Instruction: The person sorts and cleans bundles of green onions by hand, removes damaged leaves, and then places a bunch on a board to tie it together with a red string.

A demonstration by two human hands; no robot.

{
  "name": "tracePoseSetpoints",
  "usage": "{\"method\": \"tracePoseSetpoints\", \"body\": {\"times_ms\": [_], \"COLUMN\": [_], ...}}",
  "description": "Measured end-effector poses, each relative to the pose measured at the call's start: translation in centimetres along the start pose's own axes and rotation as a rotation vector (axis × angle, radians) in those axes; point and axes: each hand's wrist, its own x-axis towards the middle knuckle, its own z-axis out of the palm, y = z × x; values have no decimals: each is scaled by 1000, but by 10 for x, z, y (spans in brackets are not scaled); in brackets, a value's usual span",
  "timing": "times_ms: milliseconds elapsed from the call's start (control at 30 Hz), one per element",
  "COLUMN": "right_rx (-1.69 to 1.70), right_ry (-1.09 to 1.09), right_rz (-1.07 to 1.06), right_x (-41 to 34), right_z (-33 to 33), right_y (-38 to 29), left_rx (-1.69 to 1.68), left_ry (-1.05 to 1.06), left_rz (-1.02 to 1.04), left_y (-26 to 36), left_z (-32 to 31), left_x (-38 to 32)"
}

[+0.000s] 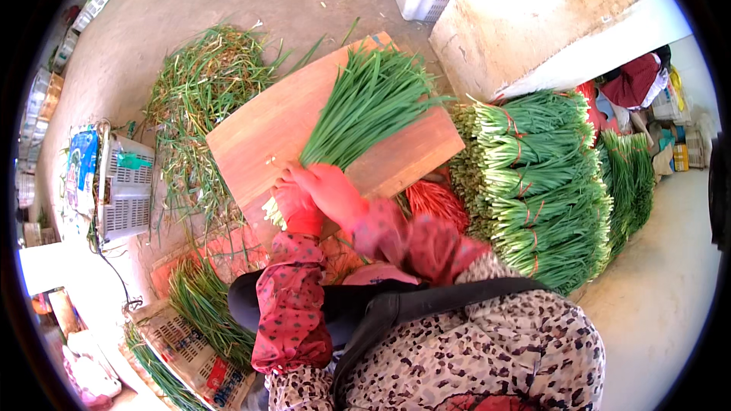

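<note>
A bunch of green garlic chives (365, 108) lies on a wooden board (268, 142), its leaves fanned towards the far right. My left hand (294, 205), in a reddish glove, is wrapped around the pale stem end. The cut white stem ends (274, 214) poke out beside it. My right hand (334, 188), also gloved, crosses over the left and closes on the stems just above it. Its fingertips are bent in and blurred; whether they pinch a tie cannot be made out.
Tied chive bundles (531, 182) are stacked at right, near a bundle of red ties (437, 205). Loose leaf trimmings (211, 80) cover the floor left of the board. A plastic crate (125, 188) stands further left. More chives (211, 302) lie by my left knee. A white block (525, 17) rises at far right.
</note>
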Motion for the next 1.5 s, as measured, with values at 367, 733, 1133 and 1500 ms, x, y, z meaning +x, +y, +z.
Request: {"method": "tracePoseSetpoints", "body": {"times_ms": [367, 733, 1133, 1500], "right_rx": [-98, 908, 841, 419], "right_ry": [-15, -267, 219, 1293], "right_rz": [211, 245, 128, -271], "right_x": [-57, -56, -132, -468], "right_z": [-109, -89, -212, -428], "right_y": [71, 55, -1, -46], "left_rx": [-1022, -2011, -475, -387], "left_ry": [-326, -998, -698, -597], "left_rz": [189, -80, 244, 465], "left_y": [-14, -4, -121, -65], "left_z": [-69, -112, -45, -70], "left_x": [14, -100, -68, -101]}}
